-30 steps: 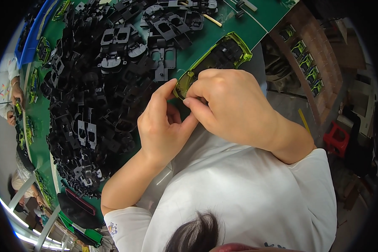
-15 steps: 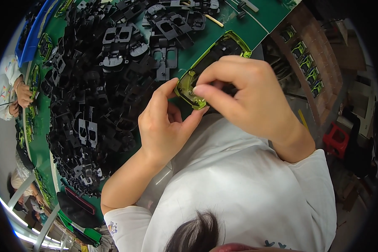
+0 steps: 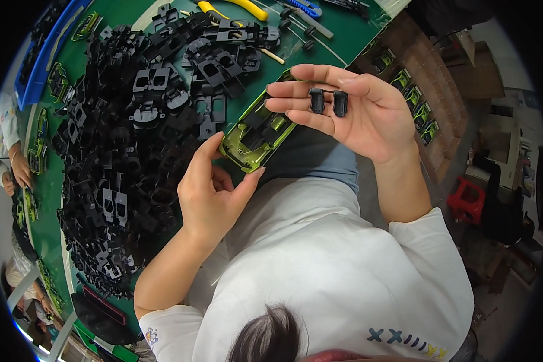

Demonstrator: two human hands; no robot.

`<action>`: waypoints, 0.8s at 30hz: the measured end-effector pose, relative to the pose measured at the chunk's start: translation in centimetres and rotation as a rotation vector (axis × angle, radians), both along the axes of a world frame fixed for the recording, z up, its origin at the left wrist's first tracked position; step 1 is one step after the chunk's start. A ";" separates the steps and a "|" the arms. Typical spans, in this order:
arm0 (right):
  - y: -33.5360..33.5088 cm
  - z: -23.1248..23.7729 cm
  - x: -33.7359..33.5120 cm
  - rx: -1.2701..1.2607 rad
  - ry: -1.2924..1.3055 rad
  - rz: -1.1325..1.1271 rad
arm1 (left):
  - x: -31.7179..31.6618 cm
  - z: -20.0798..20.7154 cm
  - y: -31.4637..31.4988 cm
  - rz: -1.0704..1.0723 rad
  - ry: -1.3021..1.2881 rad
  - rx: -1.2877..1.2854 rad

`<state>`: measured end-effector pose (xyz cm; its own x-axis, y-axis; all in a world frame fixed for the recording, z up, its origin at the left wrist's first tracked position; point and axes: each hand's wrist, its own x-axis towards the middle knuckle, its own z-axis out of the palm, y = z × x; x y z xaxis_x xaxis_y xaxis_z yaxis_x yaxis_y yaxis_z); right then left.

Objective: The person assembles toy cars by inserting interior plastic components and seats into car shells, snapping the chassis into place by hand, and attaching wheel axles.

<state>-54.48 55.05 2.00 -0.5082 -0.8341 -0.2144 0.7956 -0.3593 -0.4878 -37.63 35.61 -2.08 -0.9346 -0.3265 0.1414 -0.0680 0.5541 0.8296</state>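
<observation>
Between thumb and fingers my left hand (image 3: 207,194) grips the near end of a green toy car body shell (image 3: 242,146), whose hollow inside with black parts faces up. Close to the right of the shell, my right hand (image 3: 368,114) is turned palm up with its fingers stretched out. Across those fingers lies a small black piece (image 3: 340,104) shaped like two joined seats. The far end of the shell is partly hidden behind my right fingers.
A big heap of black plastic parts (image 3: 111,151) covers the green table left of my hands. Yellow-handled pliers (image 3: 250,9) and thin rods with black wheels (image 3: 297,29) lie at the back. More green shells stand on a brown board (image 3: 443,130) at right. Co-workers' hands (image 3: 19,168) work at far left.
My right hand has come out of the shell and turned palm up, showing the black piece on its fingers. My left hand still holds the shell, now tilted more lengthwise.
</observation>
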 end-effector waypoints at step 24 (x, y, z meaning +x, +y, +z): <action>-1.9 0.7 7.4 0.295 1.471 0.087 | 3.3 3.5 0.8 -0.366 -0.087 1.040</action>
<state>-47.05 53.11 2.69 -0.3656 -0.8914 0.2676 -0.4424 -0.0866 -0.8927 -34.29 36.43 1.38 -0.9924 0.0503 -0.1121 -0.1228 -0.4121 0.9028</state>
